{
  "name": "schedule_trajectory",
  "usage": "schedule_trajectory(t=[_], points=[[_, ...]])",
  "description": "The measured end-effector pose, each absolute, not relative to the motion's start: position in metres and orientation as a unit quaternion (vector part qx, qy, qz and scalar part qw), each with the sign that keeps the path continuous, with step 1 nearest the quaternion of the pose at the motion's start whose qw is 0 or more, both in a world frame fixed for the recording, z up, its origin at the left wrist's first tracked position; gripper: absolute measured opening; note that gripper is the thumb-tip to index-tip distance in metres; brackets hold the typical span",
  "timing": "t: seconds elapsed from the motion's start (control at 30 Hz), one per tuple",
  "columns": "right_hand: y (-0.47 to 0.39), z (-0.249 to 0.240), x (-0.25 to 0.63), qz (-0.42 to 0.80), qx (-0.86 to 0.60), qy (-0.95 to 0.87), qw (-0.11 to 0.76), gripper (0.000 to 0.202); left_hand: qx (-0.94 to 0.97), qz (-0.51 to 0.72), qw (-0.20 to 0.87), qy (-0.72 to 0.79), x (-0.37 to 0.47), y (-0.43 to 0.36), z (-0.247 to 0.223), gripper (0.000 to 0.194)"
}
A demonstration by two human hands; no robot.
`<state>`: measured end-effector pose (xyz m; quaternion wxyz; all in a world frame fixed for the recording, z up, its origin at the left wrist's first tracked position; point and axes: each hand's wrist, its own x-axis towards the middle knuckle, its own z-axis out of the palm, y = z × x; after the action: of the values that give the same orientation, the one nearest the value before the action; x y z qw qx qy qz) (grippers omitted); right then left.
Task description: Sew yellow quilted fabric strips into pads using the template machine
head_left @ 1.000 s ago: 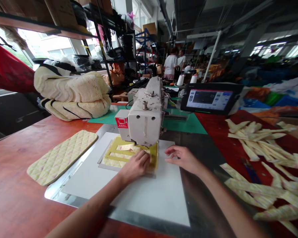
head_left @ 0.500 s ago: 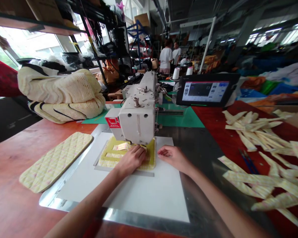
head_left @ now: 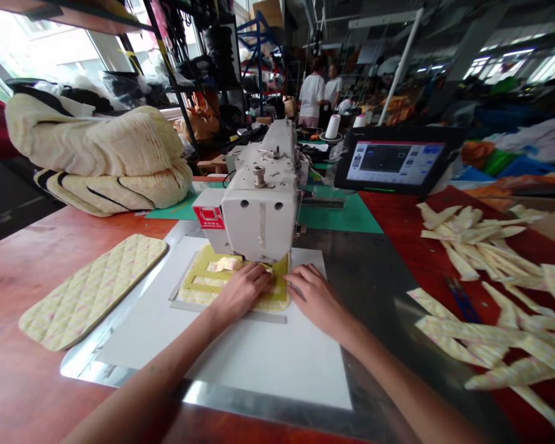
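A yellow slotted template (head_left: pixel 203 287) lies over a quilted fabric piece (head_left: pixel 277 304) below the head of a white sewing machine (head_left: pixel 259 222). A light patterned fabric strip (head_left: pixel 229 264) shows in the template's upper slot. My left hand (head_left: pixel 243 287) rests over the template and strip, its fingers together and bent down; the fingertips and anything under them are hidden. At the template's right edge is my right hand (head_left: pixel 312 293), its fingers partly spread and reaching toward the edge, with nothing visible in them. A white sheet (head_left: pixel 240 357) lies beneath the work.
A quilted pad (head_left: pixel 95 290) lies at left, before a tall stack of padded pieces (head_left: pixel 106 154). Loose fabric strips (head_left: pixel 481 333) and blue-handled snips (head_left: pixel 462 302) lie at right. A control screen (head_left: pixel 398 161) stands behind. Two people (head_left: pixel 312 95) are in the background.
My right hand has moved left and up to the template's right edge, its fingers now stretched further. My left hand stays on the template. The view has shifted slightly.
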<state>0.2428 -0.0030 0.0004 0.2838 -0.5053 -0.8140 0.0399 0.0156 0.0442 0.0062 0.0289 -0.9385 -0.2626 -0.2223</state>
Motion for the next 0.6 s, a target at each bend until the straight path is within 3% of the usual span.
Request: schedule_trajectory(t=[0.37, 0.5, 0.6], points=[[-0.007, 0.007, 0.234, -0.019, -0.496, -0.836, 0.234, 0.019, -0.956, -0.155, 0.098, -0.23, 0.019, 0.047, 0.014, 0.02], [-0.008, 0.008, 0.232, -0.034, -0.495, -0.841, 0.214, 0.021, -0.951, -0.167, 0.011, -0.261, 0.017, 0.047, 0.012, 0.014], [-0.007, 0.008, 0.229, -0.033, -0.494, -0.845, 0.202, 0.024, -0.921, -0.239, -0.081, -0.296, 0.014, 0.047, 0.005, 0.024]])
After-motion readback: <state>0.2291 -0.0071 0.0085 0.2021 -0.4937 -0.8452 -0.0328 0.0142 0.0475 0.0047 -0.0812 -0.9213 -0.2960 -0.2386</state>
